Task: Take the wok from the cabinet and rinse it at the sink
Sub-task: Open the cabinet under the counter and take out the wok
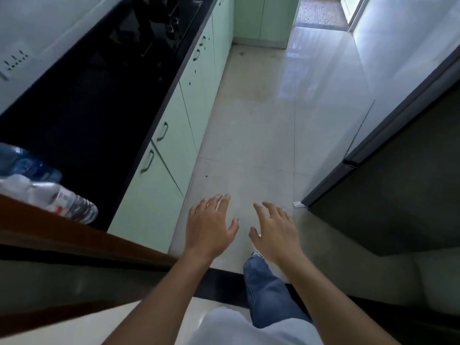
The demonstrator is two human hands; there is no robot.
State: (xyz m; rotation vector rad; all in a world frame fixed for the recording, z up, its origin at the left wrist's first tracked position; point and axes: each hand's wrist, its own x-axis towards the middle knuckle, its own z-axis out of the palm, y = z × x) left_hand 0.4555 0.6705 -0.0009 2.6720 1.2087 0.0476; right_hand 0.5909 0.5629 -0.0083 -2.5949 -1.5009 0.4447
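Both arms reach forward from the bottom edge of the view, over a white shirt (249, 327) and a leg in blue jeans (268, 292). The left hand (210, 227) and the right hand (276, 230) hang side by side above the pale floor (261, 135), palms down and a little apart. Their fingers are spread and loosely curved, and neither hand has hold of anything.

Along the left side runs a black counter (99, 100) with a dark stove (154, 23) at its far end. Under the front edge of the counter stands a row of light green cabinets (174, 145) with curved metal handles (163, 131); all their doors are closed. The wok does not show anywhere, and the sink does not show either.

At the near left corner of the counter lie some clear plastic bottles (72, 202), partly behind a brown wooden frame (74, 237) that crosses the lower left of the view. On the right stands a dark fridge (398, 190) on the floor. At the far end a bright doorway (356, 11) lets light in, which reflects on the glossy tiles.
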